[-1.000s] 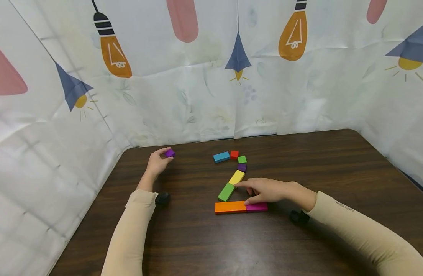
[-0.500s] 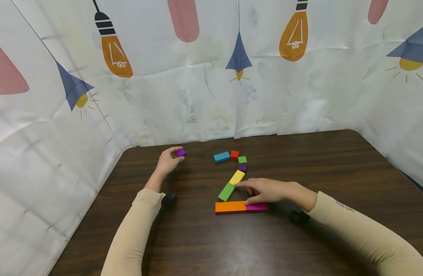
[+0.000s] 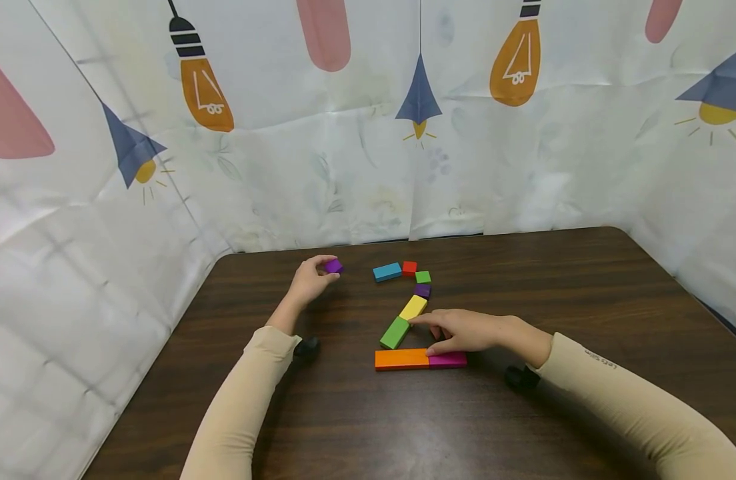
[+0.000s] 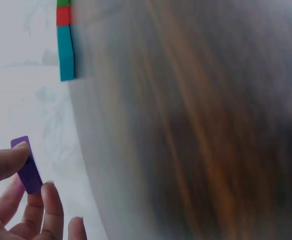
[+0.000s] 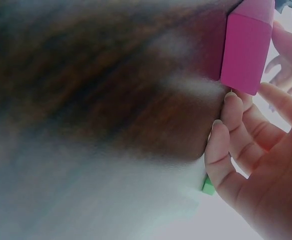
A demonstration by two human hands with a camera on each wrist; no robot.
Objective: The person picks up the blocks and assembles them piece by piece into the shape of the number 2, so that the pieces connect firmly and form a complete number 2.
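Observation:
My left hand (image 3: 311, 281) pinches a small purple block (image 3: 335, 267) between thumb and fingers, held left of the blue block (image 3: 387, 271). My right hand (image 3: 469, 330) lies over the lower end of a curved row of blocks. Its thumb rests where the orange block (image 3: 401, 360) meets the magenta block (image 3: 449, 361). The index fingertip is right at the long green block (image 3: 395, 333) and yellow block (image 3: 413, 307). In the right wrist view, loosely bent fingers sit beside the magenta block. Further up the row are a dark purple block (image 3: 423, 291), small green block (image 3: 423, 277) and red block (image 3: 409, 268).
The blocks lie on a dark wood-grain table (image 3: 554, 280). Behind its far edge and along both sides hangs a white curtain (image 3: 356, 167) printed with lamps and bulbs.
My left hand has moved right with the purple block, closer to the blue block. The right hand and the row of blocks have stayed in place.

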